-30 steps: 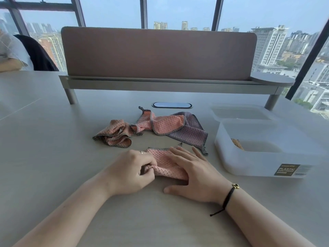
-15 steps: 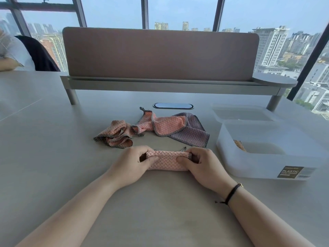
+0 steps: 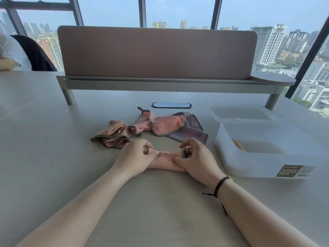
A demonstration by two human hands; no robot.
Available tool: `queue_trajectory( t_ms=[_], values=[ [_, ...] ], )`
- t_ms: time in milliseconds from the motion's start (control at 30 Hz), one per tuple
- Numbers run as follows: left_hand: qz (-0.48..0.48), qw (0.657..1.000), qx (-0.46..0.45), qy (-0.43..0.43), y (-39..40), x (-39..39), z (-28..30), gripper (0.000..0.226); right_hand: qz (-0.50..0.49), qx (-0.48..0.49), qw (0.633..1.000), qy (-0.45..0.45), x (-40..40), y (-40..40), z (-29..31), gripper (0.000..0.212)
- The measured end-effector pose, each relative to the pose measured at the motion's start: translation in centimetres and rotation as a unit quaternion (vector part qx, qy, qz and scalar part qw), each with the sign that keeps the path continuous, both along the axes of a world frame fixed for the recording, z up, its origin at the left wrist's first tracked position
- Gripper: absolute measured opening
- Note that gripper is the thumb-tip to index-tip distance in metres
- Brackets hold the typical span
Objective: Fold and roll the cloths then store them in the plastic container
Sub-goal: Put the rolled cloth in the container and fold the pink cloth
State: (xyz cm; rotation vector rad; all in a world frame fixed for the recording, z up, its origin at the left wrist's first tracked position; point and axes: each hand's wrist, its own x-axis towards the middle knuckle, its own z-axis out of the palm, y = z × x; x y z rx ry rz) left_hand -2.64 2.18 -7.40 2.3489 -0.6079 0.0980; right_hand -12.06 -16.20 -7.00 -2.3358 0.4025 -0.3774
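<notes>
You are gripping a pink cloth roll [image 3: 166,160] at both ends as it is lying across the table [image 3: 53,157] straight ahead of you. Your left hand [image 3: 136,157] is pinching its nine o'clock end, fingers curled over the top; your right hand [image 3: 197,158] is clasping the three o'clock end, where the checked trim is showing. At eleven o'clock a crumpled pink cloth [image 3: 114,135] is lying, touching a pink-and-purple cloth [image 3: 170,126] spreading at twelve o'clock. At two to three o'clock the plastic container [image 3: 267,163] is sitting open, with something brownish [image 3: 237,143] inside, and its lid [image 3: 242,113] is resting just behind it.
</notes>
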Motion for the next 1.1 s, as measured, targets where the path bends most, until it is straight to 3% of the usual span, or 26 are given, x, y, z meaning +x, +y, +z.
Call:
queue_trajectory(
  t_ms=[267,400,500,633,700,767,900,1100],
  values=[
    [0.016,0.997,0.042,-0.062,-0.4,-0.6,0.0,0.025,0.06,-0.022,0.998,-0.029,-0.1,0.0,-0.2,0.047],
    [0.009,0.993,0.029,-0.118,-0.4,-0.9,-0.4,0.02,0.077,-0.153,0.98,-0.097,-0.5,0.6,-1.3,0.033],
    [-0.011,0.985,0.019,-0.168,-0.3,-1.2,-0.8,0.021,0.083,-0.288,0.944,-0.14,-0.1,0.5,-1.7,0.029],
    [-0.076,0.943,0.05,-0.321,-0.6,-2.0,-0.3,0.011,0.117,-0.341,0.917,-0.17,0.3,0.4,-1.9,0.025],
    [-0.14,0.919,0.063,-0.363,-0.9,-2.6,-0.6,0.025,0.128,-0.346,0.917,-0.151,0.3,0.5,-1.9,0.024],
    [-0.185,0.923,0.109,-0.32,-1.1,-3.4,-1.0,0.042,0.135,-0.329,0.928,-0.109,0.2,0.4,-1.8,0.033],
    [-0.192,0.951,0.204,-0.13,-0.9,-4.0,-0.8,0.08,0.161,-0.298,0.941,-0.016,-0.2,0.2,-1.7,0.049],
    [-0.167,0.952,0.242,-0.086,-1.0,-3.9,-0.9,0.064,0.19,-0.265,0.941,0.093,-1.0,-0.1,-1.2,0.053]
  ],
)
